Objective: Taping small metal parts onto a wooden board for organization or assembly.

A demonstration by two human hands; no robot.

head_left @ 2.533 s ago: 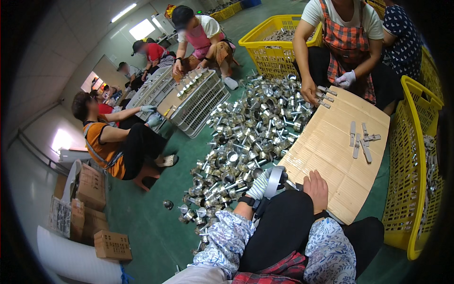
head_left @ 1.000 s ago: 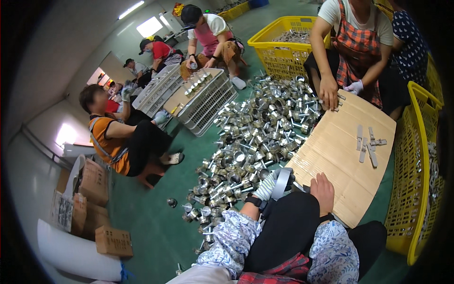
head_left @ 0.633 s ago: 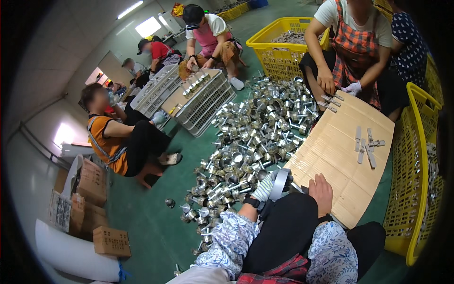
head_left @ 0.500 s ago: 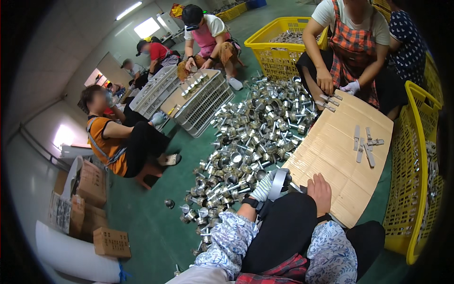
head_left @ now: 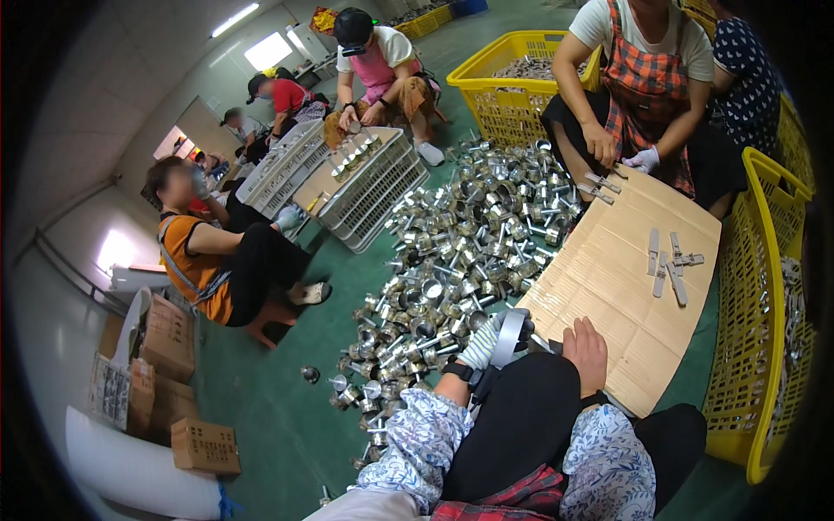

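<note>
My left hand (head_left: 480,346), in a striped work glove with dark fingers, is closed around a long grey and black strip-like tool (head_left: 509,337) beside my raised knee. Bare, my right hand (head_left: 588,354) lies at the near edge of a cardboard sheet (head_left: 599,278), its fingers stretched forward; its thumb is mostly hidden. Between the hands a small grey piece (head_left: 545,344) shows, partly covered. Several flat grey metal clips (head_left: 669,267) lie loose on the cardboard's right half. More metal clips (head_left: 601,187) stick out at its far edge, by a co-worker's hands.
Left of the cardboard spreads a big heap of metal cups with stems (head_left: 473,234). Yellow crates (head_left: 747,382) stand right and at the back (head_left: 512,108). Grey crates (head_left: 373,204) serve co-workers farther left. Cartons (head_left: 206,445) and a white roll (head_left: 130,469) sit far left.
</note>
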